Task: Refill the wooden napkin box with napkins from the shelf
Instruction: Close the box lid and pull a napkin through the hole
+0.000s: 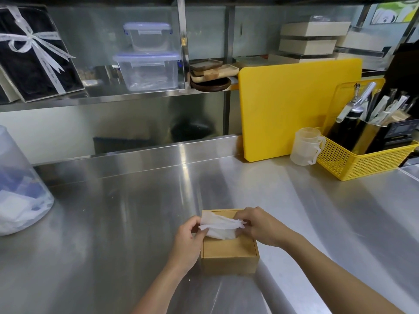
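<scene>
A square wooden napkin box stands on the steel counter near the front, its lid on. A crumpled white napkin sticks up out of the top of the box. My left hand pinches the napkin's left end beside the box. My right hand grips the napkin's right end over the box's far right corner. Both hands touch the napkin just above the lid.
A plastic bag of white and blue paper goods sits at the left. A yellow cutting board, a clear measuring cup and a yellow basket of utensils stand at the back right. Clear lidded containers are on the shelf.
</scene>
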